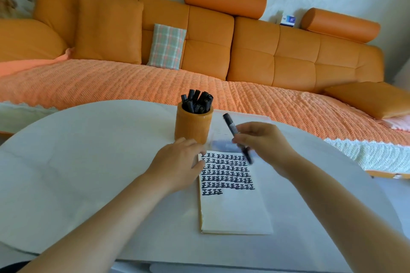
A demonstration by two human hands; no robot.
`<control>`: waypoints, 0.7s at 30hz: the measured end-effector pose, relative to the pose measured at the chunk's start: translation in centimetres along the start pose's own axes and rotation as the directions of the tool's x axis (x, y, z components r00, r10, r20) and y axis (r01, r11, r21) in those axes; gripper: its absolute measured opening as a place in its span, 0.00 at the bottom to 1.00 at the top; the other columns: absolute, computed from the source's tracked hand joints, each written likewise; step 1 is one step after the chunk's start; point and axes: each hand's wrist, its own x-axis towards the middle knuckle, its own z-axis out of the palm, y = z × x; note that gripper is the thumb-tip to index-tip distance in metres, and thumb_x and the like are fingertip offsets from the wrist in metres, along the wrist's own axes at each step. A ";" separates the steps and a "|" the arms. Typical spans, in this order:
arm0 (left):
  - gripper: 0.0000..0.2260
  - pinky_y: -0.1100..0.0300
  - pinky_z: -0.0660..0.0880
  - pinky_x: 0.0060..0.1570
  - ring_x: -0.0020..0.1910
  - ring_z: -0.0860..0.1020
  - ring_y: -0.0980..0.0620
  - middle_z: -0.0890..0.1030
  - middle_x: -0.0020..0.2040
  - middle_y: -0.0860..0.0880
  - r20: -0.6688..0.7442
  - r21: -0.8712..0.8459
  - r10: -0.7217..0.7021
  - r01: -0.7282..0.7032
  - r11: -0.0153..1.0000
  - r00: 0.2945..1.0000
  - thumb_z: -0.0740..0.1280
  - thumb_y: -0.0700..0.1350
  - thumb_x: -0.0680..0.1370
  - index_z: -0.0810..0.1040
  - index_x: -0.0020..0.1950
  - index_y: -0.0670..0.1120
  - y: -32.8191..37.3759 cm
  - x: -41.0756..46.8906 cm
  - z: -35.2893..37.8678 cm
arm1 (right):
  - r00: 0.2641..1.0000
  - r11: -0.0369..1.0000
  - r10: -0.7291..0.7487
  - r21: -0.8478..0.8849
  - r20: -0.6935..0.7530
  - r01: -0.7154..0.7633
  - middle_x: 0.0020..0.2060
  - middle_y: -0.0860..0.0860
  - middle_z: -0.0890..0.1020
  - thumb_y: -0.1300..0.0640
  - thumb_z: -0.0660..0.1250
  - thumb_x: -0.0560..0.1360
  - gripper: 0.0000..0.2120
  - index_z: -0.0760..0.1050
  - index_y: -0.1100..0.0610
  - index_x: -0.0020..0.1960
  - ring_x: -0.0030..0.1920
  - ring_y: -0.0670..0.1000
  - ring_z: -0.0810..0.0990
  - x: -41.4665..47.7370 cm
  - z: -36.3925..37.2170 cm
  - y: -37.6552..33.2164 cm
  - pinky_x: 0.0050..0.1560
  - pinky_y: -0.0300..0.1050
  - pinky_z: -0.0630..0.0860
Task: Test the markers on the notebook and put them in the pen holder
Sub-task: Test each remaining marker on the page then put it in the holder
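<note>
Markers (197, 101) mostly in pen holder (193, 125) already, notebook (233, 204) pg approx half full of marks. R hand (264, 139) pinches one marker (237, 135), prob last to drop in; L hand (177, 162) flat, fingers pressing notebook edge.

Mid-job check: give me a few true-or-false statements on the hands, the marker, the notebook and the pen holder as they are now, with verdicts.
1. The right hand holds a marker above the far end of the notebook. True.
2. The pen holder is empty. False: several black markers stand in it.
3. The left hand touches the notebook's far left corner. True.
4. The notebook page is blank. False: rows of dark marks cover its upper part, and the lower part is bare.
5. The pen holder lies tipped over. False: it stands upright on the table, just beyond the notebook.
</note>
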 end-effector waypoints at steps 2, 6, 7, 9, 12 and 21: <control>0.13 0.61 0.69 0.44 0.55 0.73 0.56 0.77 0.57 0.58 -0.016 -0.011 0.011 -0.011 1.000 1.000 0.60 0.55 0.80 0.75 0.63 0.55 0.8 -0.1 -0.1 | 1.000 0.990 0.026 0.135 0.011 -0.028 0.41 0.53 0.87 0.63 0.73 0.74 0.05 0.82 0.57 0.48 0.39 0.45 0.83 -1.3 0.4 0.9 0.41 0.36 0.76; 0.15 0.57 0.75 0.48 0.56 0.74 0.58 0.78 0.57 0.59 -0.028 -0.069 0.045 -0.047 0.996 0.999 0.59 0.58 0.80 0.75 0.62 0.54 2.1 -0.3 0.0 | 0.995 0.916 0.079 0.389 0.068 -0.099 0.44 0.58 0.85 0.64 0.72 0.74 0.09 0.78 0.66 0.53 0.41 0.51 0.82 -2.3 0.8 2.8 0.45 0.46 0.78; 0.16 0.55 0.76 0.47 0.55 0.74 0.58 0.78 0.56 0.60 -0.025 -0.077 0.056 -0.058 0.995 0.998 0.58 0.60 0.79 0.75 0.61 0.55 2.5 -0.4 0.0 | 0.993 0.893 0.086 0.435 0.082 -0.113 0.43 0.58 0.83 0.65 0.71 0.75 0.09 0.77 0.66 0.53 0.41 0.51 0.82 -2.4 0.9 3.1 0.45 0.47 0.80; 0.17 0.57 0.74 0.42 0.50 0.75 0.58 0.78 0.50 0.61 -0.032 -0.065 0.076 -0.078 0.995 0.997 0.58 0.61 0.77 0.75 0.60 0.55 3.1 -0.6 0.0 | 0.990 0.845 0.101 0.516 0.100 -0.139 0.41 0.59 0.80 0.68 0.69 0.76 0.07 0.76 0.67 0.54 0.41 0.52 0.82 -2.6 1.2 3.5 0.48 0.47 0.82; 0.14 0.61 0.68 0.34 0.41 0.71 0.58 0.71 0.39 0.62 -0.058 -0.031 0.079 -0.081 0.996 0.995 0.64 0.59 0.76 0.76 0.59 0.56 3.8 -0.7 0.0 | 0.985 0.741 0.130 0.649 0.115 -0.173 0.42 0.61 0.78 0.71 0.66 0.76 0.05 0.74 0.65 0.51 0.43 0.56 0.83 -2.7 1.4 4.0 0.49 0.49 0.83; 0.07 0.59 0.69 0.34 0.43 0.73 0.56 0.80 0.43 0.58 -0.020 0.069 0.093 -0.091 0.993 0.995 0.64 0.56 0.78 0.78 0.53 0.57 2.5 -0.1 0.3 | 0.993 0.890 0.110 0.439 0.048 -0.120 0.40 0.52 0.81 0.66 0.73 0.73 0.10 0.79 0.58 0.53 0.42 0.51 0.81 -2.5 0.2 5.3 0.46 0.45 0.78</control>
